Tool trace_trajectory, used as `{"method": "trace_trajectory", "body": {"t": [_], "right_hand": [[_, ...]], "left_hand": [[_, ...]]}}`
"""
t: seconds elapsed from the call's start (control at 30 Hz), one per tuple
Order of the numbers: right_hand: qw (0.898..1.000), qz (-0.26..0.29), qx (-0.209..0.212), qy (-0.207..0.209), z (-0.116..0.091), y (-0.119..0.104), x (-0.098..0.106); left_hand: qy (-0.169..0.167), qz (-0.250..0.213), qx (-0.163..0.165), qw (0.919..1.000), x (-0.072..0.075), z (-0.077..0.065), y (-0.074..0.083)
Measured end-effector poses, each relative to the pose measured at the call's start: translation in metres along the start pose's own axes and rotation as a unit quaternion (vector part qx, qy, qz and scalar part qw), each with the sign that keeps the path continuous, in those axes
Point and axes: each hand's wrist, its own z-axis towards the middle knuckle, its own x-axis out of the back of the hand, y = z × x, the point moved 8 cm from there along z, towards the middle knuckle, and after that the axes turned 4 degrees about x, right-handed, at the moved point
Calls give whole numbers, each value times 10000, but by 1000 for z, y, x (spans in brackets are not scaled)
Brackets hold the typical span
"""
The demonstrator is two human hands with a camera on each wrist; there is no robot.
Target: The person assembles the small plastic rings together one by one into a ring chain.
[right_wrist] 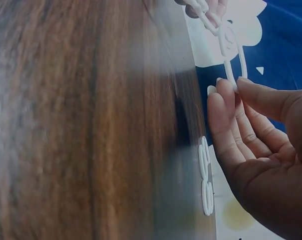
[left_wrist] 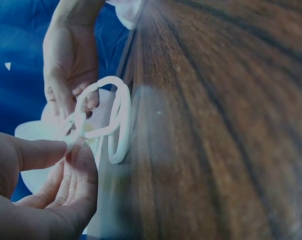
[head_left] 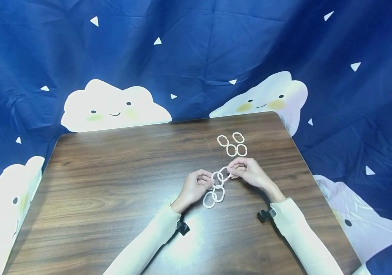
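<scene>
White plastic oval links, each with a small gap, are hooked into a short chain (head_left: 223,194) in front of the person. The left hand (head_left: 194,187) pinches one link between thumb and fingers. With thumb and fingertips, the right hand (head_left: 249,172) pinches the end link (right_wrist: 242,57), which loops through the one at the left hand. The other linked pieces trail toward the person, close over the table in the head view. In the left wrist view, hanging links (left_wrist: 123,120) show beyond the left fingertips, with the right hand behind them.
Several loose white links (head_left: 227,150) lie in a cluster on the brown wooden table (head_left: 120,183), beyond the right hand. A blue curtain (head_left: 189,49) with white clouds and triangles borders the table's back and sides. Each wrist wears a small black camera.
</scene>
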Motion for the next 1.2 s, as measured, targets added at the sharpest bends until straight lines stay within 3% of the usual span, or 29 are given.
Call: {"method": "trace_trajectory", "body": {"t": [0.9,1.2], "right_hand": [[9998,135,24,-175,-4,-4,-11],[9997,129,23,-182,-3,-3,-12]], "left_hand": [[-66,4,180,9998,-5,-1,-4],[-102,57,77,9999,-6,0,-2]]}}
